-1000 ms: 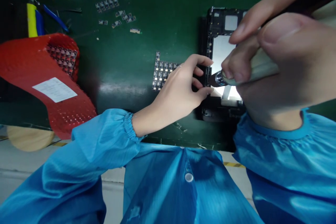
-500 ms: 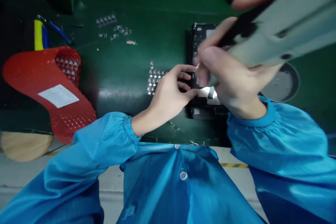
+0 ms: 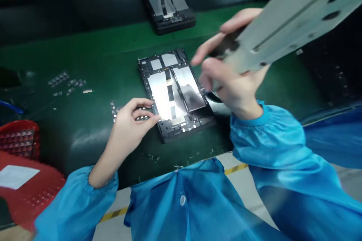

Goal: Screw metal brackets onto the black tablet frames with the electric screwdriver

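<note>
Head view: green bench mat point(image 3: 93, 71) bears an opened tablet point(image 3: 175, 94).

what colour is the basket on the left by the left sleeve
Red. The perforated basket holds a white paper slip; it shows in the head view, the only one.

No legible text, brand, number or sign anywhere. White paper label point(image 3: 17, 176) on the red tray point(image 3: 34, 196): blank or too blurred to read. Opened tablet point(image 3: 175, 94) and small component strips point(image 3: 66, 82) on the green mat: no readable markings.
</note>
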Demonstrator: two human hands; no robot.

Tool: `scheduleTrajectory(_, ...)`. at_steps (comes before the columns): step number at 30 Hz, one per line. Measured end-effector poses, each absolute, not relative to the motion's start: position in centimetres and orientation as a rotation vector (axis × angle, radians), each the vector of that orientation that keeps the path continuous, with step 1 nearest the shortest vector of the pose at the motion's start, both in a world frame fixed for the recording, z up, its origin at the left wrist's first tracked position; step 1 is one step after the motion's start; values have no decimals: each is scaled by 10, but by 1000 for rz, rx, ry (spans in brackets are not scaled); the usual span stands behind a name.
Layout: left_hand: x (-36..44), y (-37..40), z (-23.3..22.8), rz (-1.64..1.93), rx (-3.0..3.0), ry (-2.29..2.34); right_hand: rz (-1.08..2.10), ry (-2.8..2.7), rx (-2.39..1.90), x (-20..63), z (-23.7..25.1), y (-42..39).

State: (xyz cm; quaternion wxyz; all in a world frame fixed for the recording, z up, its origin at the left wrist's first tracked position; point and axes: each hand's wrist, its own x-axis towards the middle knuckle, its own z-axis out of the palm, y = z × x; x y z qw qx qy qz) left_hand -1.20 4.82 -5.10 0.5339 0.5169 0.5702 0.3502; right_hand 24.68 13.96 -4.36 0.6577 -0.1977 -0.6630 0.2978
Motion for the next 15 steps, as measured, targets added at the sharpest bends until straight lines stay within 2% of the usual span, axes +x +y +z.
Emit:
scheduleTrajectory(5,-16,58,-40,687,1359,1353,510,-1350,-289,300,-68,176)
scheduleTrajectory(15,-19,58,-38,642,1309,1373,513,-1341,-332,303,-73,169)
